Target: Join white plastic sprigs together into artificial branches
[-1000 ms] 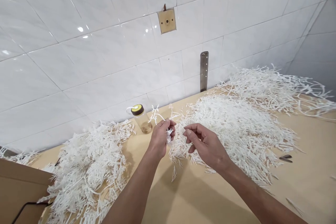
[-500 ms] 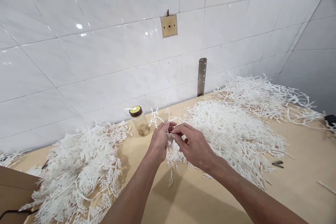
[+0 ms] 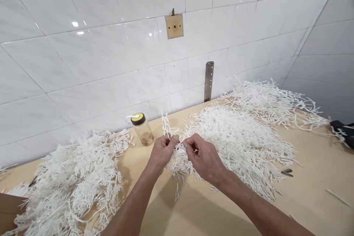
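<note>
My left hand [image 3: 162, 153] is closed on a white branched plastic sprig [image 3: 166, 123], whose forked tips stick up past the fingers. Just to its right, my right hand [image 3: 204, 159] has thumb and forefinger pinched together close to the left fingertips. A thin pale strand seems to lie at that pinch, too small to name. Behind and right of the hands spreads a large heap of white plastic sprigs [image 3: 235, 140]. Some of its pieces lie directly beneath my hands, and one loose sprig [image 3: 177, 193] rests on the tan tabletop in front.
A second heap of white sprigs [image 3: 80, 173] covers the left side, by a cardboard box [image 3: 9, 210]. A clear jar with a yellow-and-black lid [image 3: 143, 132] stands near the tiled wall. On the right are a small dark tool [image 3: 287, 172] and a black object [image 3: 343, 132].
My hands have drawn slightly apart, the left one shifting left. The sprig's branches now stand more upright and closer together. The whole view has turned a little to the right.
</note>
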Motion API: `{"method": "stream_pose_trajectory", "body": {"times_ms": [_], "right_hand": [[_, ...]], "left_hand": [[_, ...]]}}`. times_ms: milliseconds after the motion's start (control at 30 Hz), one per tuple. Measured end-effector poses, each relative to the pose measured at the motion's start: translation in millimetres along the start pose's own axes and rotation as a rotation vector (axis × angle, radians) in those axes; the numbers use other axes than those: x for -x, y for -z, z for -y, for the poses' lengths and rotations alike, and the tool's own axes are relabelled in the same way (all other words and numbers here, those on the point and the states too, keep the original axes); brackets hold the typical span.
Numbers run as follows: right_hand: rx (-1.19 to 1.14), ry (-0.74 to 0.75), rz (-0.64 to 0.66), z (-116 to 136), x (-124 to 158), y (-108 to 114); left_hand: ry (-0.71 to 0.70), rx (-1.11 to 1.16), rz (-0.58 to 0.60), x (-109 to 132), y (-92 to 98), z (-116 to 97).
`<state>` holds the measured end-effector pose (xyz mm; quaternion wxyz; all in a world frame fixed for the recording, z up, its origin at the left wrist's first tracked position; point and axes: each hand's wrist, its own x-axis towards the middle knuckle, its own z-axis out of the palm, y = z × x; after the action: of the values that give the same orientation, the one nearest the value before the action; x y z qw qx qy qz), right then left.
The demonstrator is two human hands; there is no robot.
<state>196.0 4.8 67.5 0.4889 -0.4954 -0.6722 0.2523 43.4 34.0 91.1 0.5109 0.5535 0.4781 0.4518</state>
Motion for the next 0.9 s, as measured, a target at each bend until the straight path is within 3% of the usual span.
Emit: {"method": "stream_pose_trajectory", "body": {"times_ms": [267, 367, 533, 733, 900], "right_hand": [[-0.014, -0.096, 0.107, -6, 6, 12], [0.011, -0.086, 0.127, -10, 7, 13], [0.104, -0.037, 0.134, -15, 7, 13], [0.075, -0.132, 0.196, -14, 6, 16], [0.005, -0.192, 0.222, -16, 4, 15]], "left_hand": [[0.014, -0.088, 0.276, 2, 11.2, -4], [0.015, -0.210, 0.261, 3, 13.1, 1], [-0.184, -0.399, 0.160, 6, 14.5, 7], [-0.157, -0.431, 0.236, 7, 14.3, 9], [-0.256, -0.386, 0.135, 6, 11.2, 15]]}}
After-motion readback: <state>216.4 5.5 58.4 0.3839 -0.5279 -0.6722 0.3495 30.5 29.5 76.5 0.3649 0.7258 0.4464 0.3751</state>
